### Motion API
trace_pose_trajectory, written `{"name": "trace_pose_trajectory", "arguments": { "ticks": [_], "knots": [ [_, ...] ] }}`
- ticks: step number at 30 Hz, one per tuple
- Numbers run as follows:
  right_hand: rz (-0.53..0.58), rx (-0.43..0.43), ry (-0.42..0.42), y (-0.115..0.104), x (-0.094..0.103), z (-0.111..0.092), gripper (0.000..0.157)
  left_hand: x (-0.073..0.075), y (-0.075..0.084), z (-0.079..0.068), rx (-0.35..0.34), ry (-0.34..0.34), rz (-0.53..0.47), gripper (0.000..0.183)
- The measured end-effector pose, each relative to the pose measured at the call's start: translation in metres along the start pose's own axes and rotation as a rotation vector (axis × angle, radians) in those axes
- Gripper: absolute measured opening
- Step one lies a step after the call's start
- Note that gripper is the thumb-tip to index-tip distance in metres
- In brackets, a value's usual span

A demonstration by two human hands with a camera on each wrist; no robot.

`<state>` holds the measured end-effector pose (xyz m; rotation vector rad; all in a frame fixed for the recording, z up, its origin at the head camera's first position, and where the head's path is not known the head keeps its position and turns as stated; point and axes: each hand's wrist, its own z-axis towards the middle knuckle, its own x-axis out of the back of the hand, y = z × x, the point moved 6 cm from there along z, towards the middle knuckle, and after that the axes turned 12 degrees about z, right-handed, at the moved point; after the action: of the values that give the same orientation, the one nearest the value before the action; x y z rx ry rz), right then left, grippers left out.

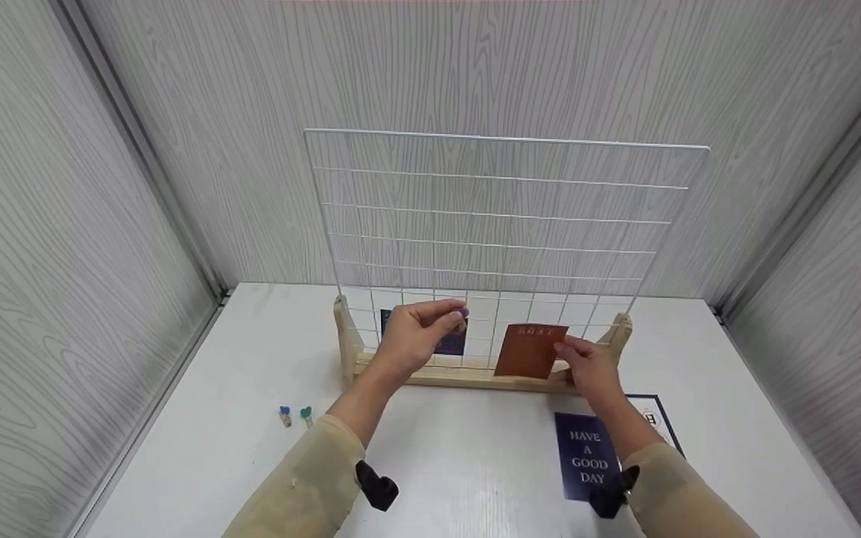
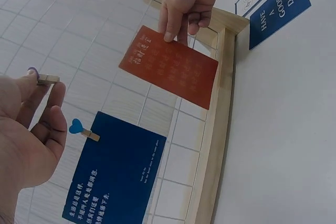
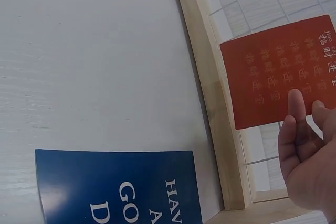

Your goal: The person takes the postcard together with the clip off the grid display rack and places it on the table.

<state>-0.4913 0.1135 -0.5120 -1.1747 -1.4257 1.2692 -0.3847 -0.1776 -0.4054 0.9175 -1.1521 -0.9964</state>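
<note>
Between thumb and fingertips, my left hand (image 1: 409, 338) pinches a small wooden clothespin (image 2: 48, 78) with a purple top. My right hand (image 1: 587, 366) grips one side edge of a red card (image 1: 531, 351) printed with characters, holding it upright in front of the lower wire grid (image 1: 501, 217). To the left of it, a dark blue card (image 2: 118, 174) hangs on the grid from a clothespin with a blue heart (image 2: 77, 126). In the head view, my left hand partly hides that card.
The grid stands in a wooden base (image 1: 445, 379). Two clothespins, one with a blue heart (image 1: 285, 411) and one with a green heart (image 1: 306, 412), lie on the white table (image 1: 214, 463) at left. A blue "HAVE A GOOD DAY" card (image 1: 584, 448) and a white dark-bordered card (image 1: 655, 407) lie at right.
</note>
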Motion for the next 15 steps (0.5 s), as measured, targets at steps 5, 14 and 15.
{"name": "trace_pose_trajectory", "arguments": {
  "ticks": [5, 14, 15],
  "knots": [
    [0.016, -0.002, 0.017, 0.001, 0.002, 0.000, 0.045, 0.005, -0.009, -0.004, 0.005, 0.005, 0.007, 0.025],
    [0.008, 0.056, 0.035, 0.001, 0.006, -0.003, 0.043, 0.019, -0.020, -0.011, 0.003, 0.027, -0.010, 0.029],
    [0.010, 0.059, 0.036, 0.002, 0.006, -0.004, 0.043, 0.021, -0.022, -0.012, 0.006, 0.031, -0.001, 0.030]
  ]
}}
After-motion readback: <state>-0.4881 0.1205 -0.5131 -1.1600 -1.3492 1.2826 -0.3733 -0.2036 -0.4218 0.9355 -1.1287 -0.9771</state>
